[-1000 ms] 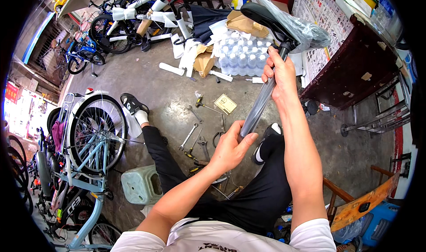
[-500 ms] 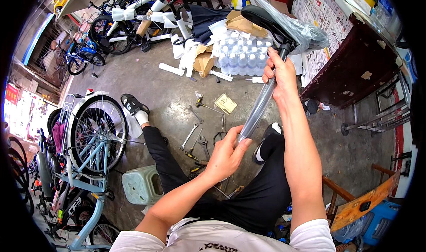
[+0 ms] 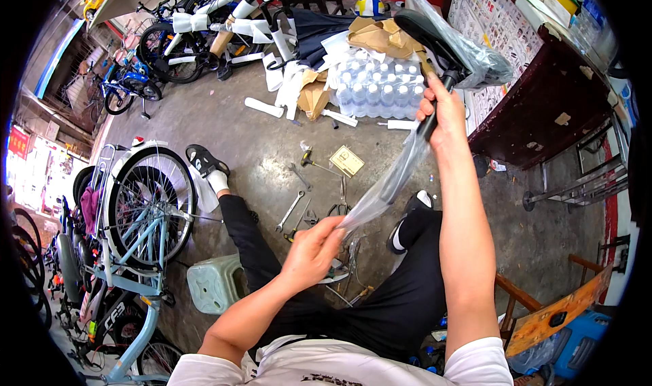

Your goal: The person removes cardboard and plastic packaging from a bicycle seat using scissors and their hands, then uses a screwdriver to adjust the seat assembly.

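My right hand [image 3: 448, 114] is wrapped round a black seatpost [image 3: 427, 126] just below a black bicycle saddle [image 3: 426, 34]. A crumpled clear plastic cover [image 3: 483, 65] hangs off the saddle's right side. From the post's lower part a long clear plastic sleeve [image 3: 380, 186] stretches down toward my lap. Its lower end is pinched in my left hand [image 3: 314, 249], closed in front of my thigh. The sleeve still surrounds the lower post, whose dark end shows faintly through it.
Wrenches [image 3: 291, 211], screwdrivers and a yellowish card [image 3: 347, 160] lie on the floor between my feet. Shrink-wrapped water bottles [image 3: 380, 93] stand ahead beside torn cardboard [image 3: 384, 38]. To my left are a pale green stool [image 3: 209, 284] and a light blue bicycle [image 3: 139, 345].
My left hand has moved down and left, drawing the sleeve along the post. Black post now shows bare below my right hand, which has shifted slightly right with the saddle.
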Available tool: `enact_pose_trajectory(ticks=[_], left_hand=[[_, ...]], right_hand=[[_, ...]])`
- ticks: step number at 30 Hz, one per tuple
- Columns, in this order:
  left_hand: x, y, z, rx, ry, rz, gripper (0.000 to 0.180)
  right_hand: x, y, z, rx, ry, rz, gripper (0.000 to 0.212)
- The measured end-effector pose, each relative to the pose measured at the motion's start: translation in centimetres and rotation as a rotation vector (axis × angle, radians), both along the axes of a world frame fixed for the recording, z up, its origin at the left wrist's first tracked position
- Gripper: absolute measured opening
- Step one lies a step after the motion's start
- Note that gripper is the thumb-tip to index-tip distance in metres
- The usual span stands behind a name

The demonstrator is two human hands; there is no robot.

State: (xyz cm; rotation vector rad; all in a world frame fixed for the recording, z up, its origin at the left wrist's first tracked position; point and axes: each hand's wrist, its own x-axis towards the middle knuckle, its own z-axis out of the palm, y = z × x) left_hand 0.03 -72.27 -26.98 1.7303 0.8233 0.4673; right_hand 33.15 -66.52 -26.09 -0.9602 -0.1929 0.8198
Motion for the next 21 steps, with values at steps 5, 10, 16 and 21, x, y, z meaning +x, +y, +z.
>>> enact_pose_trajectory(ticks=[5, 10, 16, 21], left_hand=[[-5.5, 3.2, -4.2, -0.205, 0.02, 0.237, 0.024], [-1.8, 10.7, -8.3, -0.153, 0.067, 0.315, 0.026], [10.2, 21.3, -14.7, -0.128, -0.012, 0.415, 0.03], [21.2, 29.4, -16.9, -0.071, -0.033, 0.461, 0.029]], right_hand=[[4.3, -1.4, -0.7, 0.026, -0.061, -0.055, 0.022], [2.3, -3.4, 0.5, -0.092, -0.109, -0.058, 0.02], [1.2, -3.1, 1.2, -0.185, -0.156, -0.032, 0.024], [2.2, -3.3, 1.3, -0.291, -0.175, -0.082, 0.023]])
